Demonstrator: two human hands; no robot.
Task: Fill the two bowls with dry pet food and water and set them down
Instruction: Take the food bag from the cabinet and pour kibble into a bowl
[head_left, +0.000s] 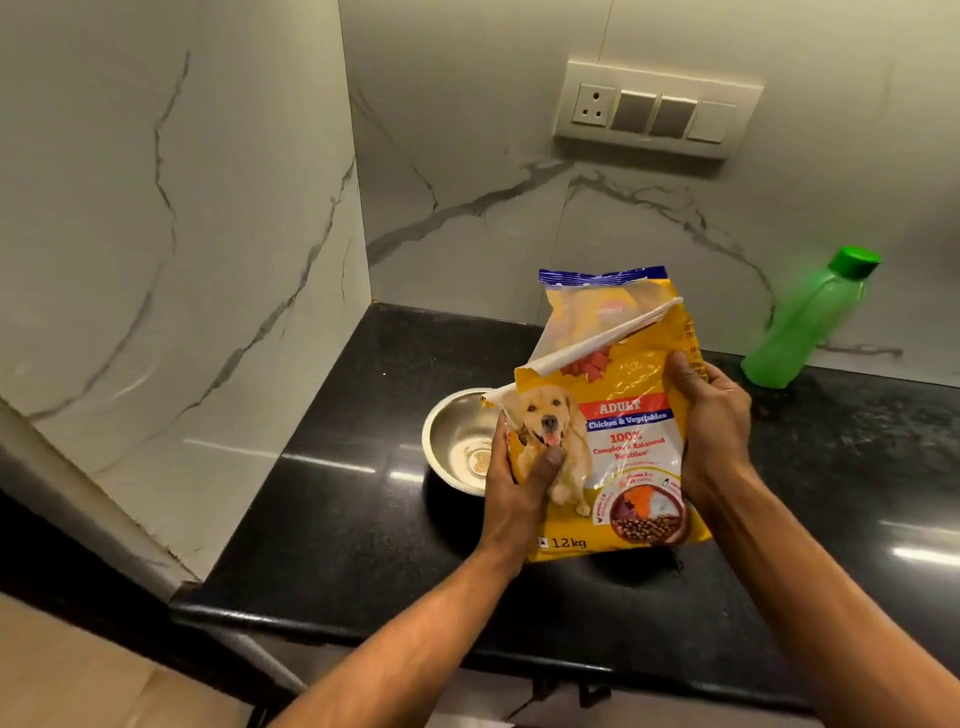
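Note:
A yellow bag of dry dog food with a dog's picture is held upright above the black counter. Its torn top flap folds over toward the left. My left hand grips the bag's lower left edge, thumb on the front. My right hand clasps its right side. A steel bowl stands on the counter just behind and left of the bag, partly hidden by it, with nothing visible inside. Only one bowl shows. A green water bottle with a green cap stands at the back right.
Marble walls close the counter in at the back and on the left, forming a corner. A switch and socket panel is mounted on the back wall. The counter's front edge runs below my forearms, with a floor strip at lower left.

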